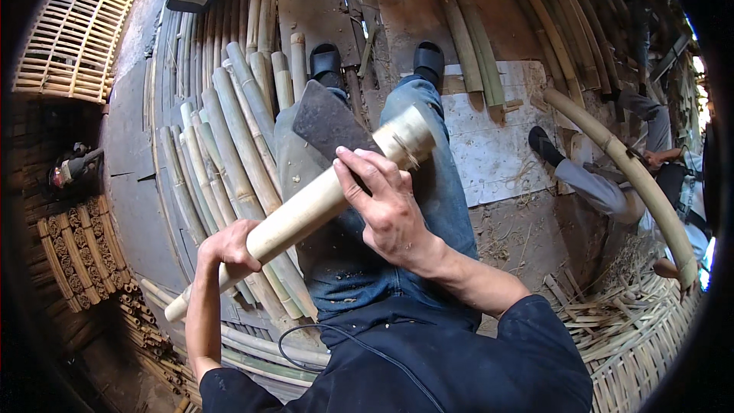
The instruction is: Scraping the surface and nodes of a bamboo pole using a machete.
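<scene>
Grey sheeting and brown boards cover the floor of a cluttered workshop, and a row of cut bamboo lengths lies side by side from the upper left toward the lower middle of the frame. Across the centre runs the bamboo pole, slanting from the lower left up to the right, its upper end blurred, above the seated person's jeans.

Near the middle, the right hand has its fingers closed on a broad dark knife; the blade points to the upper left, beside the pole — whether its edge touches the wood, I cannot tell. Farther down the pole, at centre left, the left hand grips it, thumb over the near side and the other fingers partly hidden.

Two dark sandals show at the top centre, and a white sheet lies to their right. At the right side of the frame, a co-worker's hand is beside a long pole that looks curved there. A light woven rack fills the upper left, tied bundles sit at lower left, and a woven basket with strips occupies the lower right.
</scene>
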Demonstrator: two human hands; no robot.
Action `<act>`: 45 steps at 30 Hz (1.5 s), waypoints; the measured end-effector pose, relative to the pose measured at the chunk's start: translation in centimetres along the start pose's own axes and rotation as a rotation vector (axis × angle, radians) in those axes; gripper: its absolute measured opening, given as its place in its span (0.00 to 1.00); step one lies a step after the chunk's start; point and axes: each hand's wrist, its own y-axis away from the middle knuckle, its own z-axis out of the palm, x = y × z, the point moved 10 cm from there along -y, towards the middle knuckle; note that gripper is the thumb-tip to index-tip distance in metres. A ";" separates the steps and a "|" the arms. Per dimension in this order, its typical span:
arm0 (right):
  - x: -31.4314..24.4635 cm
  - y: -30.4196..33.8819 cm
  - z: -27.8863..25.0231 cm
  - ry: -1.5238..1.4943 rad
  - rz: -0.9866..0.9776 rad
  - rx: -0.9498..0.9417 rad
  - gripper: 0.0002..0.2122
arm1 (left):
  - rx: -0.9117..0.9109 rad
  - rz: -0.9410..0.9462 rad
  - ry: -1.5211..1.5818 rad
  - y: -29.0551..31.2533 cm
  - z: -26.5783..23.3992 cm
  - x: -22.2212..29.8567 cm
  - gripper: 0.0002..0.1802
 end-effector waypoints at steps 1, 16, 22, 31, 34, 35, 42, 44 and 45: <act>-0.3 0.2 -0.1 0.013 -0.009 -0.014 0.35 | -0.004 0.024 -0.021 -0.3 0.3 1.0 0.44; 1.6 -0.3 -0.8 0.057 0.087 0.052 0.37 | 0.534 0.150 -0.111 0.6 0.0 6.3 0.41; -2.0 1.6 4.2 -0.015 -0.075 -0.146 0.32 | 0.462 0.175 -0.064 -0.2 -0.7 6.1 0.42; 0.2 1.3 1.5 0.151 0.060 -0.032 0.33 | 0.417 0.100 -0.068 -0.4 -0.5 6.7 0.42; -2.2 1.5 3.9 0.076 -0.034 -0.131 0.30 | 0.415 0.098 -0.073 -0.5 -0.9 6.8 0.41; -1.7 1.5 3.7 0.071 -0.031 -0.132 0.30 | 0.426 0.116 -0.067 -0.4 -0.8 6.8 0.40; 4.1 0.3 -3.4 0.281 0.216 0.099 0.35 | 0.460 0.093 -0.094 0.5 -0.5 7.1 0.39; 1.6 1.2 -0.3 0.153 0.104 0.050 0.32 | 0.502 0.090 -0.122 0.1 -0.3 7.4 0.38; 0.1 1.7 1.8 0.155 0.056 -0.055 0.30 | 0.532 0.073 -0.146 0.1 0.0 7.3 0.36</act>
